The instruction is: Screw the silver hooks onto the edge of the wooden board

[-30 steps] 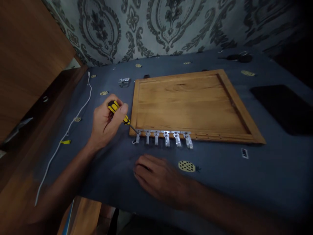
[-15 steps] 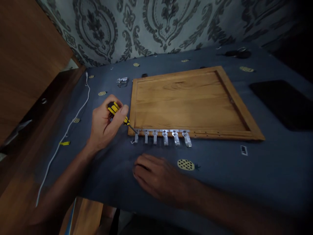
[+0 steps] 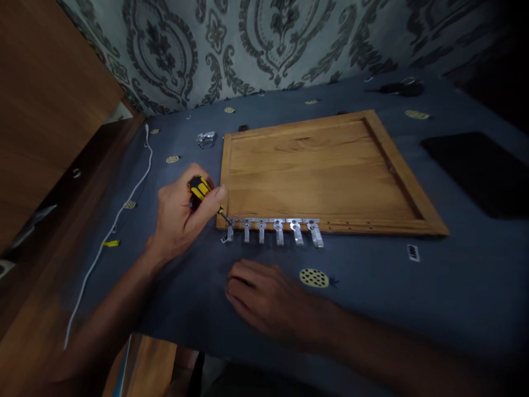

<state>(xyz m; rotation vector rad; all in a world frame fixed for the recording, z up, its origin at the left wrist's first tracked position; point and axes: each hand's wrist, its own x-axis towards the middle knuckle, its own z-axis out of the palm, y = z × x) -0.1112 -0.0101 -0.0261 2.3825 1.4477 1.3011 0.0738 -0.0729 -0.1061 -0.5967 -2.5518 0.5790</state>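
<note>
My left hand is closed around a screwdriver with a yellow and black handle. The screwdriver slants down to the right, its tip at the leftmost of several silver metal hinge-like fittings. These sit in a row along the near edge of a framed wooden panel, their arms pointing towards me. My right hand rests on the blue cloth just in front of the row, palm down with fingers curled under. Whatever may be beneath those fingers is hidden.
Another silver fitting lies beyond the panel's left corner. A white cable runs down the left side of the cloth. On the right lies a dark flat object, with a black-handled tool farther back.
My left hand and the screwdriver handle have shifted slightly right and tilted more upright over the leftmost fitting. My right hand stays in place.
</note>
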